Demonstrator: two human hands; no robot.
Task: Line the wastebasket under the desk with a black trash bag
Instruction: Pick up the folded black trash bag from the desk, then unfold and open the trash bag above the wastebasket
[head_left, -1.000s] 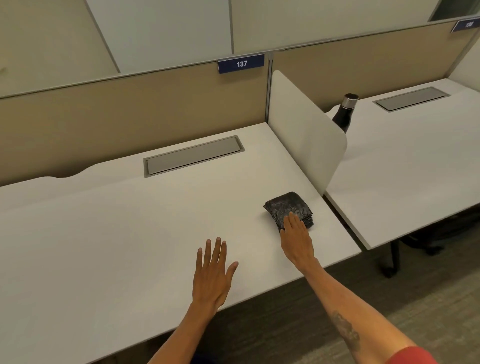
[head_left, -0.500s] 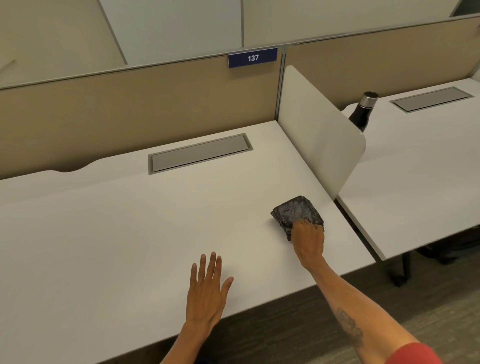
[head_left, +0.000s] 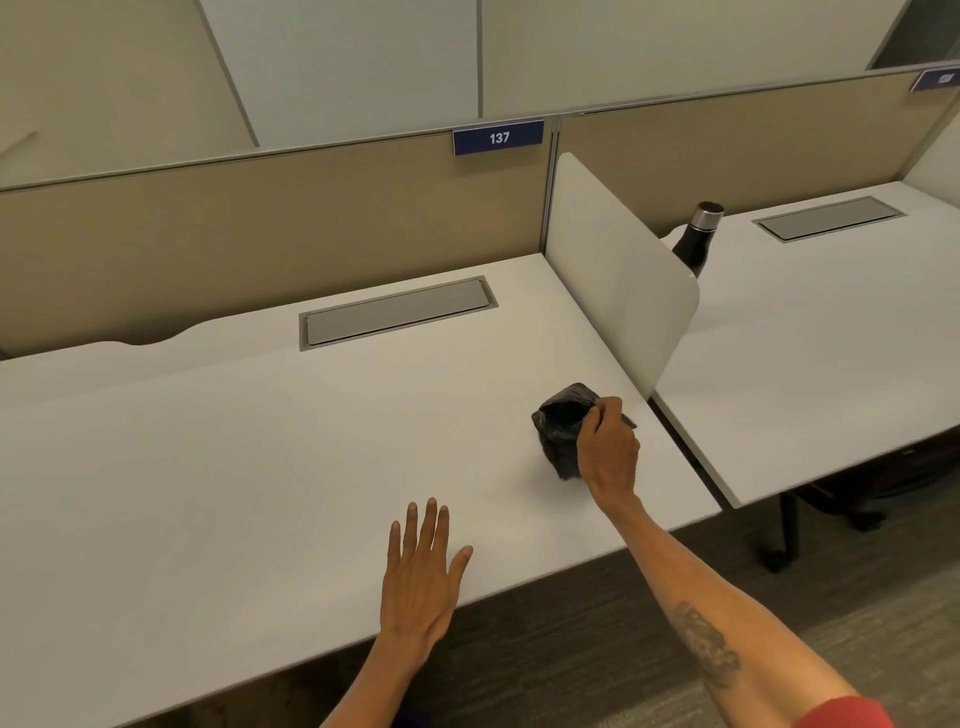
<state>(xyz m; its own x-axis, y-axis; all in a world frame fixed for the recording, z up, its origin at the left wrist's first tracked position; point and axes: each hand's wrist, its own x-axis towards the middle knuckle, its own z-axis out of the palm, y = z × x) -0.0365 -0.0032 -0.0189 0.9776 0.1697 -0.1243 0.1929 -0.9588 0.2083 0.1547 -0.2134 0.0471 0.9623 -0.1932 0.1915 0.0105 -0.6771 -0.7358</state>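
1. Two bare hands in view over a white desk (head_left: 208, 467).
2. Right hand (head_left: 605, 452) closed around a folded black trash bag (head_left: 561, 426), fingers curled over its top edge, thumb side toward the camera.
3. Bag bunched and tilted up under that grip, lower corner touching or just above the desktop; cannot tell which.
4. Bag near the desk's right end, close to the front edge, just beside the foot of a white divider panel (head_left: 618, 280).
5. Left hand (head_left: 421, 582) open and flat, palm down, fingers spread, over the front edge of the desk; holding nothing.
6. Well apart from the right hand, toward the desk's middle.
7. Grey cable hatch (head_left: 397, 312) set into the desktop farther back.
8. Blue tag reading 137 (head_left: 498, 137) on the tan partition behind.
9. Black bottle (head_left: 698, 236) with a silver cap upright on the neighbouring desk, partly hidden behind the divider.
10. No wastebasket in view.
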